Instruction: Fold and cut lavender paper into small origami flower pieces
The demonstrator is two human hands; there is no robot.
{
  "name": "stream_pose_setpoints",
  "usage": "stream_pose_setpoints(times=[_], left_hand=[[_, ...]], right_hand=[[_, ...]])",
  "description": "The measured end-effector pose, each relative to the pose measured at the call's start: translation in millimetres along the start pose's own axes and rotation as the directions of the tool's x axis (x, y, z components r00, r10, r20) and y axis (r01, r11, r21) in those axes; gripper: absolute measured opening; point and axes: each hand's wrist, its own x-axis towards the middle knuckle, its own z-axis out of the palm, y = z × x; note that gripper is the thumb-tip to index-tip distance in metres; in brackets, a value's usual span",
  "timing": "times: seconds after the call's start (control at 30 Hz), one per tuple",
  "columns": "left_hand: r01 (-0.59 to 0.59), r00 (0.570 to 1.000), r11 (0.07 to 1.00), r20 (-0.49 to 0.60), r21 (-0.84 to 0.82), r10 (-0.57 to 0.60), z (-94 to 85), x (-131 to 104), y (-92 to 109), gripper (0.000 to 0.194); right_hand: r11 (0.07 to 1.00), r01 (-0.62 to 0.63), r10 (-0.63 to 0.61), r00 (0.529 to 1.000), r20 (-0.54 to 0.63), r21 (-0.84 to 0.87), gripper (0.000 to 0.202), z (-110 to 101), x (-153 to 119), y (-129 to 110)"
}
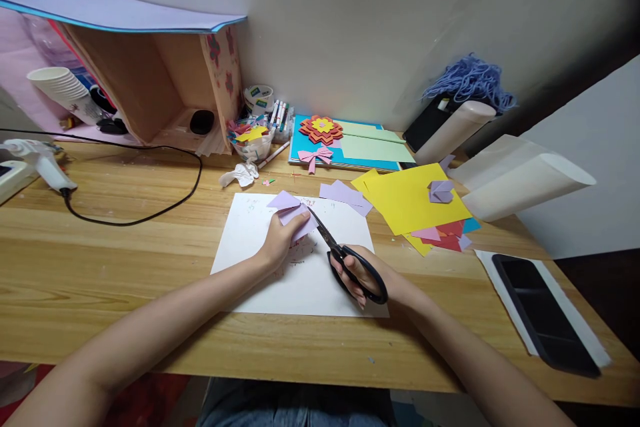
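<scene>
Cutting step: black-handled scissors [345,255] meet a folded lilac paper piece [293,210].
Left hand [280,237] pinches the paper, right hand [363,273] grips the scissors; next likely needs a steady closing snip.

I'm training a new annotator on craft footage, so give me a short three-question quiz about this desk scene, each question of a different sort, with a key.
1. True or false: the right hand holds black scissors.
2. Multiple choice: what does the left hand hold? A) a yellow sheet B) a piece of lilac paper C) a marker
3. Fill in: both hands work above a ______ sheet of paper lying on the wooden desk.

Key:
1. True; the blades point at the lilac paper.
2. B; the yellow sheet lies to the right, untouched.
3. White; the white sheet lies flat under the hands.
</scene>
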Motion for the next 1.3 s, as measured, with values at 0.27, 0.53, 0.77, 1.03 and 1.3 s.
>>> stream_pose_setpoints(times=[0.27, 0.53, 0.77, 1.03, 1.3], left_hand=[[0.004, 0.995, 1.000, 0.102, -0.010, -0.002, -0.6, -1, -1, 0.024], [-0.009, 0.996, 1.000, 0.087, -0.010, 0.010, -1.2, 0, -1, 0.025], [-0.012, 0.996, 0.999, 0.089, -0.032, 0.015, -1.0, 1, -1, 0.024], [-0.023, 0.996, 0.999, 0.084, -0.031, 0.025, -1.3, 1, -3, 0.024], [-0.014, 0.998, 0.999, 0.064, -0.037, 0.016, -0.9, 0, -2, 0.024]], right_hand=[[0.992, 0.100, -0.098, 0.995, 0.023, -0.077, 0.070, -1, 0, 5], [0.993, 0.082, -0.080, 0.996, 0.026, -0.088, 0.070, -1, -2, -1], [0.994, 0.073, -0.071, 0.997, 0.017, -0.084, 0.070, 0, -1, -5], [0.999, 0.039, -0.039, 0.999, 0.002, -0.028, 0.066, 0, 0, -3], [0.999, 0.032, -0.032, 0.999, -0.005, -0.003, 0.064, -1, 0, -1]])
